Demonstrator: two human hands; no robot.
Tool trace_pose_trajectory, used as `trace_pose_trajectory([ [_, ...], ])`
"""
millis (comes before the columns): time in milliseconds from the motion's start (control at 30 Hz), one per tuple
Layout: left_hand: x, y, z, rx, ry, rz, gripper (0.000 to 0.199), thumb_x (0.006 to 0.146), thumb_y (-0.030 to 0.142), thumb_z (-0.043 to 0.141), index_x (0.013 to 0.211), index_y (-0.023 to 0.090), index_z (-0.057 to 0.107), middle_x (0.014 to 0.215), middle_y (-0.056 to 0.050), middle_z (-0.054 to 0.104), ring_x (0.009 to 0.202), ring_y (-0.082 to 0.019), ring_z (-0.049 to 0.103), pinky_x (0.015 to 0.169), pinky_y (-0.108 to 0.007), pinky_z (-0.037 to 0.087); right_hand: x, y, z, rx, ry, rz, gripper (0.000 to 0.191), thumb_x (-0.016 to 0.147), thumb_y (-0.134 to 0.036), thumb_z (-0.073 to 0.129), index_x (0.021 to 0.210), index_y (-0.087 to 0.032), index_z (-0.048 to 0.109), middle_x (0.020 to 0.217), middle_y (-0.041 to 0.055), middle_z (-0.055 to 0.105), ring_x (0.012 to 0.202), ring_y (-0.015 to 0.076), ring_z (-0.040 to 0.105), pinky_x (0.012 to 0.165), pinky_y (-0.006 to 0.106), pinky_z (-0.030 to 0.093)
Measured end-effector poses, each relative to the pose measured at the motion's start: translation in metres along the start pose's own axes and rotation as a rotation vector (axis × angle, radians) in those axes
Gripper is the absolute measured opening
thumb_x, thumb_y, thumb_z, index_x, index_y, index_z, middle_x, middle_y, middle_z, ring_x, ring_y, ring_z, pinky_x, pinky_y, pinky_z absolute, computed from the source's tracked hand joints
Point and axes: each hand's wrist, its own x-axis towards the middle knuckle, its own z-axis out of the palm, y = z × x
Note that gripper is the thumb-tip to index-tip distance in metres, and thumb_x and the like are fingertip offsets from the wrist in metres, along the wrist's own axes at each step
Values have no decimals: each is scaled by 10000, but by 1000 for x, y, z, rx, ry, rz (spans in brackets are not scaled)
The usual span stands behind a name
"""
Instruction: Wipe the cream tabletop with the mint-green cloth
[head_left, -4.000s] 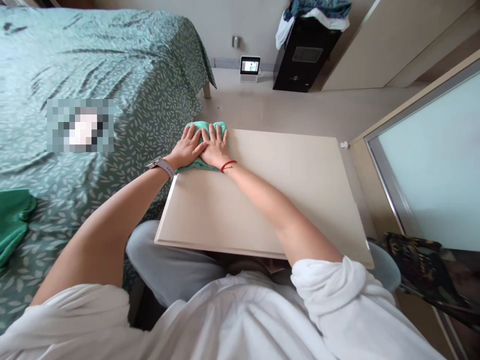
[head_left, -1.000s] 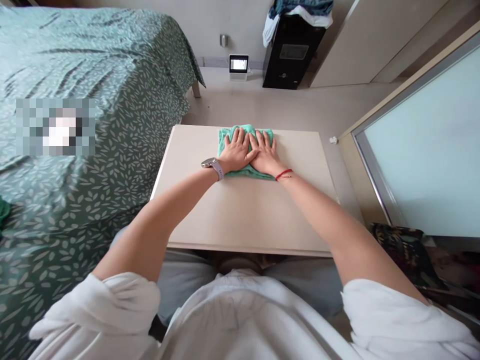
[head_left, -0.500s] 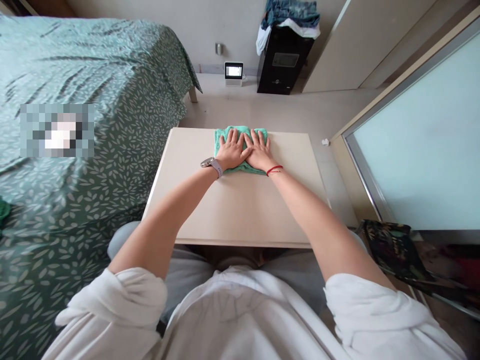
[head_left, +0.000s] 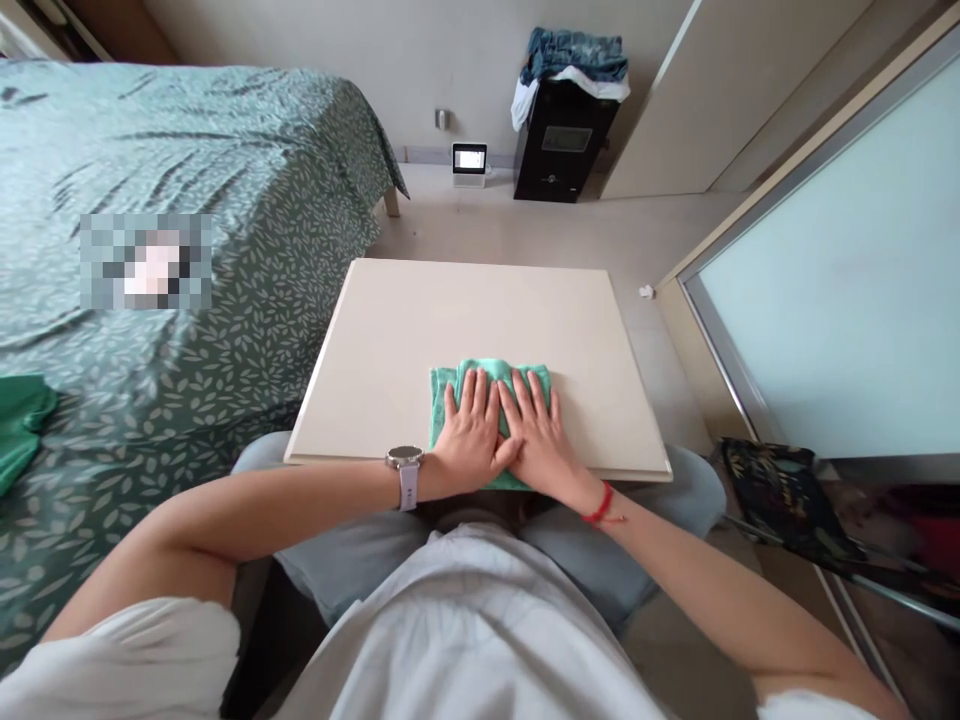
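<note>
A folded green cloth point(head_left: 444, 385) lies on the pale tabletop point(head_left: 480, 310), at its near edge, with part of it reaching over that edge. My left hand point(head_left: 474, 430) presses flat on the cloth, fingers stretched forward and slightly apart; a watch with a pale strap is on that wrist. Beside it my right hand point(head_left: 538, 430) also lies flat on the cloth, fingers spread, a red string bracelet at the wrist. The two thumbs meet or cross near the middle. Most of the cloth's centre is hidden under both palms.
A bed with a green leaf-patterned sheet point(head_left: 247, 230) stands left, with a green fabric piece point(head_left: 22, 425) on it. Ahead are a small screen device point(head_left: 469, 165) and a black cabinet point(head_left: 559, 145) topped with jeans. A frosted sliding door point(head_left: 840, 300) borders the right.
Both hands and the green cloth have slid from the table's far edge back to its near edge. My elbows have bent outward. The hands stay flat on the cloth.
</note>
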Motion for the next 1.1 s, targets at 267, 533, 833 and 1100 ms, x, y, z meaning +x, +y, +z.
trace_pose_trajectory([
  [267,42,-3,-18,21,-90,21,953,1153,547,504,1847,-48,232,1894,-325,53,1800,-498,41,1437,-750,163,32,26,-4,52,-100,60,874,1051,-379,519,1877,-144,354,1956,194,270,1823,475,197,1431,796,234],
  [533,174,-47,-42,-17,18,6,843,1205,477,385,1849,-44,224,1926,-317,91,1825,-455,65,1438,-724,129,166,97,-11,116,-100,146,812,1125,-380,440,1881,-119,302,1970,223,211,1827,461,170,1411,823,180],
  [833,246,-70,-63,-44,46,-54,787,1233,463,330,1862,0,233,1944,-269,135,1831,-410,102,1451,-667,118,244,133,-18,148,-100,222,782,1138,-359,367,1889,-155,295,1987,173,184,1835,436,143,1424,808,129],
  [1100,229,-62,-59,-61,66,-77,804,1217,493,334,1869,31,249,1942,-273,131,1835,-396,96,1447,-682,125,223,122,-24,134,-82,221,768,1133,-337,352,1881,-164,332,1985,167,197,1835,421,160,1432,792,151],
])
